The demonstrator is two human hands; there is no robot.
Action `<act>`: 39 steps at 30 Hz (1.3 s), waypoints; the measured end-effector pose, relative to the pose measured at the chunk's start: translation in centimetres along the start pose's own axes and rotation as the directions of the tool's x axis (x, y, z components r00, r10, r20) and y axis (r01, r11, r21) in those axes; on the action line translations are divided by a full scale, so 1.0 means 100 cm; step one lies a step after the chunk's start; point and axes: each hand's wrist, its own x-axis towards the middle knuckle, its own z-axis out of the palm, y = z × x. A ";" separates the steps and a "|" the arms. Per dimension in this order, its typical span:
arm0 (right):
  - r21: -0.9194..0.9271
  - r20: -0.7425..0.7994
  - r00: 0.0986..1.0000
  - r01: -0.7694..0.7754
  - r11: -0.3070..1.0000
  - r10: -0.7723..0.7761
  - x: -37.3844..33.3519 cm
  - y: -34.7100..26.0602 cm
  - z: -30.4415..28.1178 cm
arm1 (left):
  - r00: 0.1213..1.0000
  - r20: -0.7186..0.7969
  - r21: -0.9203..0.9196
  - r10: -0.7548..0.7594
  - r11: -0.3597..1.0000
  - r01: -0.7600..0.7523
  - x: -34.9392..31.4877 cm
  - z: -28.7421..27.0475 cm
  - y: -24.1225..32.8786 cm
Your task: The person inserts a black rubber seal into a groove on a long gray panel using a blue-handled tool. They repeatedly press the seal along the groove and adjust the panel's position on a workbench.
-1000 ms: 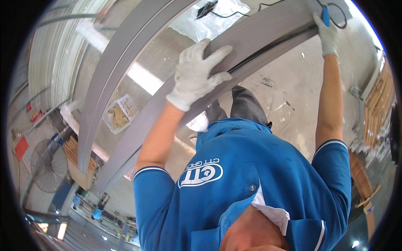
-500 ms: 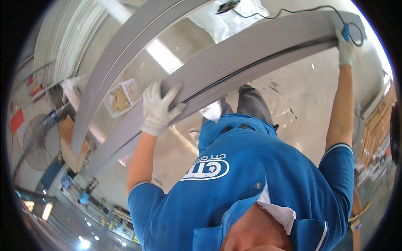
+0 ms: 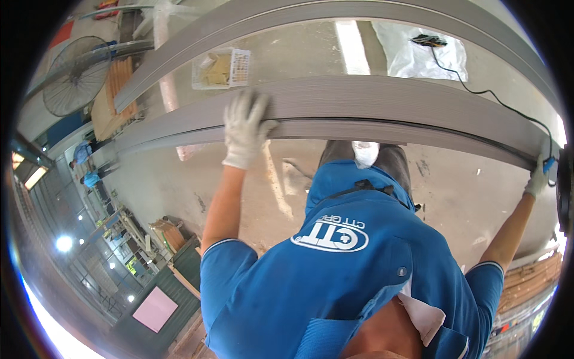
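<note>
A long grey-brown panel (image 3: 359, 99) runs across in front of me, with a dark groove along its length. My left hand (image 3: 246, 128), in a pale work glove, lies on the panel's near side left of the middle; its fingers are spread and the tips slightly blurred. At the panel's far right end is my gloved right hand (image 3: 537, 179), closed round a small blue corded tool (image 3: 548, 165) whose working end I cannot make out. A black cable (image 3: 478, 91) leads from it over the panel to a dark tangle (image 3: 429, 40) on clear plastic film.
Beyond it lies a second long profile (image 3: 275, 23). A white basket (image 3: 240, 69) with yellowish pieces stands between the two. Far left are a large fan (image 3: 76, 75) and two people in blue (image 3: 86, 164). Stacked brown boards (image 3: 529, 278) lie at the right.
My view has turned, so the panel now lies more level across it. My left hand's fingers have straightened on the panel. The right hand stays at the right end with the blue tool.
</note>
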 end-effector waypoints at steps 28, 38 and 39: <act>0.059 -0.026 0.992 -0.126 0.990 0.128 -0.095 -0.088 0.006 | 0.728 -0.077 -0.101 0.681 0.721 -0.685 0.156 0.015 0.266; 0.086 -0.103 0.992 0.085 0.993 -0.076 -0.110 -0.098 0.006 | 0.683 -0.085 -0.271 0.726 0.642 -0.717 0.210 0.012 0.387; 0.083 -0.110 0.991 0.081 0.993 -0.071 -0.109 -0.098 0.006 | 0.664 -0.130 -0.274 0.736 0.617 -0.737 0.217 0.014 0.401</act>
